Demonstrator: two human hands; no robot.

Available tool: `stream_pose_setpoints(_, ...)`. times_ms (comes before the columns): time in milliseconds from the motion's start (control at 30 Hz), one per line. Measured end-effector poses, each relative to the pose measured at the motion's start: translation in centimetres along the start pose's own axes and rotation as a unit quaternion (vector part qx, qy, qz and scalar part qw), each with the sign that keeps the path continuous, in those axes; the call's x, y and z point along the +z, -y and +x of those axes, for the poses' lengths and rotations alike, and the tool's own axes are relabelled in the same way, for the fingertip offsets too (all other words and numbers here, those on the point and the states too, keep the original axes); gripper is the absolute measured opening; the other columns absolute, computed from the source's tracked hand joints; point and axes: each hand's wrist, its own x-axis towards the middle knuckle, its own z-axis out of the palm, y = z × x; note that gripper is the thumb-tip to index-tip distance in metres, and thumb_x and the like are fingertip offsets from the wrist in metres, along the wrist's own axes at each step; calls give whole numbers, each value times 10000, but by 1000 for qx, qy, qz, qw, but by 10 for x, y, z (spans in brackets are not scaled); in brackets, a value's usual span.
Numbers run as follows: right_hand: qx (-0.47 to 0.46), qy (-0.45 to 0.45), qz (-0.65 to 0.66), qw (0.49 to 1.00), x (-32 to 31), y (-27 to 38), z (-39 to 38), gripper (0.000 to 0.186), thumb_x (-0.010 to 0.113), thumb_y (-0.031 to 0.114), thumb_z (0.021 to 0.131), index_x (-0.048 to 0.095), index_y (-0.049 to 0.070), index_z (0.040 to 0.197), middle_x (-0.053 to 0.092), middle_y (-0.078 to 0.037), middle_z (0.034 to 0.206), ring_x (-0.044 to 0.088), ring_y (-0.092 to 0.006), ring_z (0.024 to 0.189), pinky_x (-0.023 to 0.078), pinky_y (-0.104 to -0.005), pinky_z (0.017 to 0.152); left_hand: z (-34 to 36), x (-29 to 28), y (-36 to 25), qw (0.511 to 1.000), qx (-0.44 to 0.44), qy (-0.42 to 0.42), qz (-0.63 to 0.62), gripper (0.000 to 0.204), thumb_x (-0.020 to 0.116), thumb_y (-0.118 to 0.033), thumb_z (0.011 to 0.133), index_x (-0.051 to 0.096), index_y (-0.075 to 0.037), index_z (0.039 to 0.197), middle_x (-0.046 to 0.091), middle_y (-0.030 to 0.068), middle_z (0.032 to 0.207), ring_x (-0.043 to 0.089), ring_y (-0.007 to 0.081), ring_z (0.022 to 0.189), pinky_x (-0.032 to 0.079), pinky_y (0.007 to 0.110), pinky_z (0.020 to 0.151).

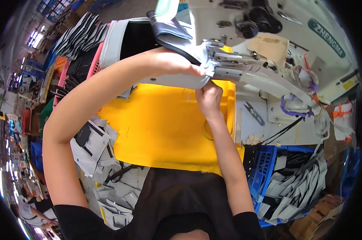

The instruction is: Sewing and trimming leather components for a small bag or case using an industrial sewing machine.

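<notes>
A folded grey and black fabric piece point(181, 42), perhaps part of a bag, is at the working end of a sewing machine point(229, 72). My left hand point(171, 64) reaches across from the left, its fingers closed on the piece's edge beside the machine's metal parts. Just below, my right hand point(210, 98) makes a fist, gripping the underside of the same edge. The fingertips of both hands are partly hidden by the fabric. The needle cannot be made out.
Yellow sheeting point(157, 124) covers the table before me. Thread snips point(255, 114) lie to its right. A blue crate point(265, 168) of grey pieces stands at lower right. More grey pieces point(93, 146) are heaped at left, near a pink basket point(96, 60).
</notes>
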Motion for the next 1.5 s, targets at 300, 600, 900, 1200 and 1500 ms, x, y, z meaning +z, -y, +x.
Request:
stream_pose_setpoints(300, 34, 93, 88, 991, -11, -2, 0, 252, 598, 85, 912, 632, -47, 699, 617, -78, 606, 483, -172, 440, 399, -296, 448, 0, -14, -14, 998, -31, 3, 49, 601, 714, -509, 778, 705, 5, 1090, 696, 135, 1093, 622, 272, 932, 520, 352, 817)
stream_pose_setpoints(600, 170, 122, 269, 940, -26, 18, 2, 277, 552, 127, 957, 613, -24, 732, 597, -63, 627, 471, -107, 471, 379, -237, 434, 18, -18, -18, 998, -57, 13, -30, 508, 767, -352, 755, 714, 10, 1108, 708, 136, 1070, 648, 264, 896, 536, 353, 775)
stream_pose_setpoints(900, 333, 148, 433, 825, -59, 36, 21, 270, 520, 142, 968, 596, 25, 737, 550, -32, 606, 436, -79, 469, 346, -219, 420, 46, -23, 5, 991, 16, 80, -106, 532, 762, -353, 772, 689, 39, 1124, 716, 151, 1076, 678, 282, 949, 539, 359, 847)
stream_pose_setpoints(1200, 410, 282, 391, 774, -100, 47, 66, 214, 534, 93, 937, 597, 34, 742, 532, 13, 637, 434, -50, 506, 340, -203, 448, 5, -20, 0, 977, 114, -114, 142, 252, 699, -211, 848, 713, 4, 979, 691, 153, 1021, 597, 288, 903, 492, 357, 791)
stream_pose_setpoints(1500, 224, 199, 226, 927, -116, 56, 32, 98, 616, 23, 904, 640, -1, 812, 603, 2, 697, 515, -63, 546, 424, -193, 535, -71, 39, 49, 740, 422, -325, 412, 213, 707, -125, 850, 619, -44, 1026, 587, 69, 1017, 519, 203, 820, 450, 336, 740)
